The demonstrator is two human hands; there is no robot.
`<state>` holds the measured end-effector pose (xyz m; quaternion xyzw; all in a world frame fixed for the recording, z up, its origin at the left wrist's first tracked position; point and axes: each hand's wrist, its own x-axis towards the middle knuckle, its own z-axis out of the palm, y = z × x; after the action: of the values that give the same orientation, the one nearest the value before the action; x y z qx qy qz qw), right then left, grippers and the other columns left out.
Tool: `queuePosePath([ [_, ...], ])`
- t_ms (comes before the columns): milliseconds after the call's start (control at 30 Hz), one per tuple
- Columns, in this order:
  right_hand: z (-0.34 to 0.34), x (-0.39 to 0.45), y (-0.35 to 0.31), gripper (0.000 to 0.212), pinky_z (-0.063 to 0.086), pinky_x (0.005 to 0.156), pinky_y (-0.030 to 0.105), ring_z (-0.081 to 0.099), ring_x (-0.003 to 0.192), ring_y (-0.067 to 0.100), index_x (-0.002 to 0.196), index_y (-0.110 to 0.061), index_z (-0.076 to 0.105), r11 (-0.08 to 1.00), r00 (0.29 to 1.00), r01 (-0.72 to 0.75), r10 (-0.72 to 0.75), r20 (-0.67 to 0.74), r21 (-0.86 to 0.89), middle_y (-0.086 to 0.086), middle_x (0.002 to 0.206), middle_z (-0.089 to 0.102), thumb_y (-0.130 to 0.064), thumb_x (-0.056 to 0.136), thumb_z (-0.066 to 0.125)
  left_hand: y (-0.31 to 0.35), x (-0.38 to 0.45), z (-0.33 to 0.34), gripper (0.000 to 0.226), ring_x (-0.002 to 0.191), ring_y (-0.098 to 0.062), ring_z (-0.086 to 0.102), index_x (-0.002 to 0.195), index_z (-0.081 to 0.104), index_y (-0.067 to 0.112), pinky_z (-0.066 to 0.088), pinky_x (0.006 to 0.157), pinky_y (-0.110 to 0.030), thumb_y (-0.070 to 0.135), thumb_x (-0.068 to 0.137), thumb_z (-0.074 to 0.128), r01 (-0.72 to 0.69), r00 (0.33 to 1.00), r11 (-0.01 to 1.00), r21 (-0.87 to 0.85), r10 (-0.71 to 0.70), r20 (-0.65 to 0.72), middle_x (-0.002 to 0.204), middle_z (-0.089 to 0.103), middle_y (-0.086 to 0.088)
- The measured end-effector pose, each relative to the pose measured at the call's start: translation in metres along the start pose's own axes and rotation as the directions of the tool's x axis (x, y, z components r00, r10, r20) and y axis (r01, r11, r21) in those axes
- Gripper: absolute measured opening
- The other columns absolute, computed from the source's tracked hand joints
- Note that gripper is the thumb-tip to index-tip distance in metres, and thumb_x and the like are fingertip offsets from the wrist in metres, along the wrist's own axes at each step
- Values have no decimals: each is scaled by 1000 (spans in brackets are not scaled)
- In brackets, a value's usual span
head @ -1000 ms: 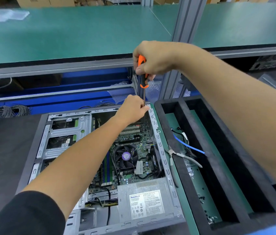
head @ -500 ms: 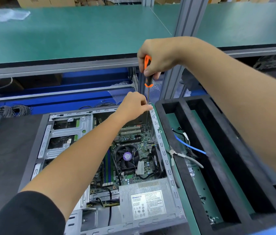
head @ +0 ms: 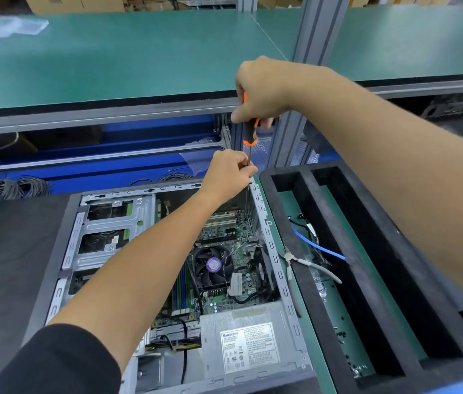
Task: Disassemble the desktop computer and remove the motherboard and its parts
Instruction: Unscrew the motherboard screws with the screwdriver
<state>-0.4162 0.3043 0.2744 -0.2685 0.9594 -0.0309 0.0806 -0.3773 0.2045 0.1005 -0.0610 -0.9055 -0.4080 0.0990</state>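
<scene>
Green-matted shelving backs the dark surface (head: 11,251) where our desktop computer (head: 167,280) lies opened. Our right hand (head: 264,92) grips the screwdriver (head: 250,132); our left hand (head: 229,173) pinches its shaft at the far corner. The motherboard (head: 224,268), fan and power supply (head: 247,342) remain installed, so most removal appears outstanding.

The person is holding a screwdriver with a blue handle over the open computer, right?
Not quite: the head view shows the screwdriver handle is orange and black, not blue. The right hand grips it over the open computer.
</scene>
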Motion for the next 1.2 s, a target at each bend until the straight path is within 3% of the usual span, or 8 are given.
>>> queuePosePath([
  [100, -1, -1, 0, 8, 43, 60, 28, 60, 69, 13, 90, -13, 66, 992, 993, 120, -119, 6, -44, -5, 70, 68, -17, 83, 67, -2, 1, -3, 33, 53, -12, 47, 62, 63, -3, 38, 57, -25, 21, 83, 72, 1, 1000, 1000, -13, -1, -25, 59, 61, -11],
  [200, -1, -1, 5, 17, 42, 59, 27, 58, 72, 15, 96, -18, 60, 985, 985, 152, -158, 66, 85, -3, 84, 62, -10, 82, 66, -2, 2, -3, 33, 55, -10, 46, 62, 63, 0, 37, 65, -27, 23, 83, 73, 6, 1000, 1000, -16, -6, -27, 56, 57, -2],
  [400, 9, 3, 8, 45, 39, 52, 28, 68, 57, 18, 96, -7, 55, 998, 998, 41, -38, -55, 45, 5, 66, 67, -52, 93, 50, 0, 4, -3, 31, 64, -22, 59, 62, 62, 7, 47, 68, -33, 28, 82, 74, 33, 999, 999, -18, -33, 5, 62, 65, -9],
  [633, 2, -3, 6, 16, 44, 52, 18, 67, 64, 11, 96, -16, 59, 974, 990, 124, -134, 42, 188, -1, 79, 68, -8, 84, 66, -4, 5, -8, 27, 59, -4, 49, 69, 58, 11, 39, 58, -19, 27, 80, 76, 33, 996, 997, -72, -27, 83, 62, 56, 6],
  [733, -2, -6, 10, 22, 51, 55, 19, 67, 72, 16, 98, -14, 58, 949, 984, 102, -141, 112, 299, 5, 92, 68, 0, 83, 66, -3, 3, -11, 9, 84, -12, 68, 98, 69, 9, 54, 81, -24, 9, 90, 65, 57, 974, 973, -222, -6, 224, 87, 72, -4],
  [900, 4, -1, 5, 37, 40, 53, 28, 68, 57, 14, 97, -15, 50, 991, 997, 68, -71, 17, 112, 0, 70, 66, -51, 90, 57, 2, 4, -6, 13, 68, -10, 67, 77, 73, 9, 56, 74, -24, 2, 85, 67, 61, 994, 982, -176, -43, 105, 72, 71, -1],
  [1100, 10, 3, 9, 26, 39, 52, 26, 65, 66, 16, 94, -12, 58, 996, 995, 56, -49, -91, 73, 6, 80, 70, -32, 83, 69, 0, 7, -6, 28, 54, 1, 57, 55, 61, 14, 44, 55, -21, 13, 78, 77, 43, 999, 993, -108, -41, 21, 58, 63, 7],
  [1200, 14, 1, 8, 34, 43, 56, 27, 65, 68, 18, 93, -14, 56, 991, 991, 76, -62, -121, 113, 2, 75, 65, -44, 82, 68, -4, 8, -7, 38, 46, 3, 47, 51, 51, 20, 35, 52, -17, 20, 74, 81, 55, 998, 993, -108, -54, 16, 53, 56, 8],
])
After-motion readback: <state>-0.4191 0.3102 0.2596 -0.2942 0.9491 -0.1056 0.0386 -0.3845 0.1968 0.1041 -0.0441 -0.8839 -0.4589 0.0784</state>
